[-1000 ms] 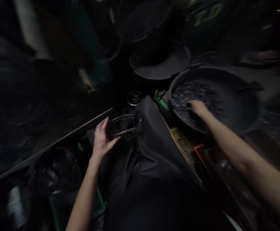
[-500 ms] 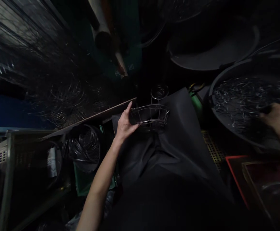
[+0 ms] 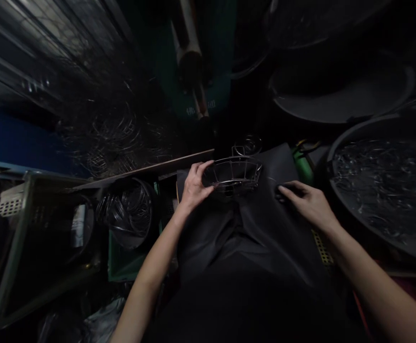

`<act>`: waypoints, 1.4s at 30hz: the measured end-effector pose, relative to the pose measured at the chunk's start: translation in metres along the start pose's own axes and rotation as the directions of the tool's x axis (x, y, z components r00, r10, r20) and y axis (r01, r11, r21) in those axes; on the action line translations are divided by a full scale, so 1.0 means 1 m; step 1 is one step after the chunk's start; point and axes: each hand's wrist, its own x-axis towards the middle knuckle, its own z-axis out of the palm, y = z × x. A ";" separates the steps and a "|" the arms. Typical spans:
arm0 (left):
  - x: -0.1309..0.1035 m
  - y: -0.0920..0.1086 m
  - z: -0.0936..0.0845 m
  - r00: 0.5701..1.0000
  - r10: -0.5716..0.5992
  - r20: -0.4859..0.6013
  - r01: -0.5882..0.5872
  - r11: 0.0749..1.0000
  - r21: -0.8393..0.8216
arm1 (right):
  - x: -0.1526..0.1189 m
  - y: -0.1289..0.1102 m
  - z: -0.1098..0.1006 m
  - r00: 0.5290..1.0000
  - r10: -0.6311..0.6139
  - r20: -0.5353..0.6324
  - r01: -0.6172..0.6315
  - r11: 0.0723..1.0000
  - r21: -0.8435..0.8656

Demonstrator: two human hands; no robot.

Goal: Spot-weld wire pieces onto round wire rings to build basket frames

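My left hand [image 3: 194, 187] grips the left end of a curved wire basket [image 3: 232, 181], its thumb below and its fingers over the upper rim. Behind the basket a wire ring [image 3: 248, 145] sits at lap height, partly lost in the dark. My right hand [image 3: 311, 204] is pinched closed just right of the basket, apart from it. From its dark-tipped fingers a thin piece of wire [image 3: 271, 179] seems to stick out toward the basket; most of it is hidden or blurred.
On the right stands a large round tub [image 3: 339, 190] of small wire pieces, with another tub [image 3: 339, 112] behind it. A bucket of coiled wire [image 3: 132, 214] and a green crate [image 3: 116, 267] are at left. A machine [image 3: 197, 71] rises ahead, beside a board edge [image 3: 165, 165].
My right hand has come out of the tub of wire pieces and moved left to beside the basket. My left hand keeps its hold; the whole view has shifted slightly.
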 end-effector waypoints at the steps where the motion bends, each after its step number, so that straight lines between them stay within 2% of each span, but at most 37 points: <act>1: 0.000 0.002 0.001 1.000 -0.007 0.011 0.007 1.000 -0.003 | -0.002 -0.004 0.000 0.998 0.037 0.052 -0.039 0.998 0.039; 3: 0.001 0.006 0.003 0.999 -0.026 0.026 0.026 1.000 -0.003 | -0.002 -0.006 -0.005 0.988 0.092 0.125 -0.106 0.988 0.112; 5: 0.003 0.011 0.005 0.999 -0.046 0.029 0.046 0.999 0.013 | 0.002 -0.010 -0.005 0.979 0.092 0.182 -0.122 0.979 0.163; 8: 0.010 0.021 0.008 0.997 -0.061 0.039 0.058 0.996 0.072 | 0.017 -0.028 0.014 0.951 0.048 0.306 -0.111 0.975 0.193; 10: 0.014 0.027 0.009 0.997 -0.061 0.037 0.057 0.991 0.118 | 0.029 -0.048 0.031 0.940 0.012 0.341 -0.088 0.974 0.209; 13: 0.019 0.032 0.010 0.998 -0.048 0.036 0.041 0.982 0.182 | 0.041 -0.075 0.050 0.949 -0.048 0.311 -0.031 0.970 0.243; 16: 0.021 0.032 0.011 0.999 -0.035 0.015 0.030 0.972 0.233 | 0.040 -0.089 0.056 0.957 -0.095 0.273 0.044 0.981 0.187; 20: 0.023 0.030 0.012 0.999 -0.044 -0.008 0.045 0.971 0.236 | 0.035 -0.088 0.056 0.961 -0.144 0.236 0.121 0.987 0.110; 25: 0.024 0.031 0.018 0.998 -0.060 -0.017 0.062 0.974 0.218 | 0.042 -0.082 0.059 0.962 -0.207 0.176 0.196 0.978 0.078; 29: 0.026 0.033 0.022 0.996 -0.077 -0.050 0.085 0.978 0.189 | 0.040 -0.085 0.063 0.933 -0.355 0.067 0.356 0.935 -0.001; 31: 0.028 0.033 0.024 0.994 -0.080 -0.073 0.092 0.982 0.167 | 0.038 -0.085 0.065 0.920 -0.393 0.018 0.393 0.919 -0.015; 36: 0.030 0.028 0.028 0.992 -0.060 -0.114 0.078 0.984 0.159 | 0.042 -0.078 0.071 0.899 -0.437 -0.020 0.436 0.900 -0.014; 42: 0.035 0.019 0.034 0.983 0.008 -0.186 0.029 0.980 0.195 | 0.054 -0.075 0.076 0.830 -0.555 -0.059 0.555 0.832 -0.021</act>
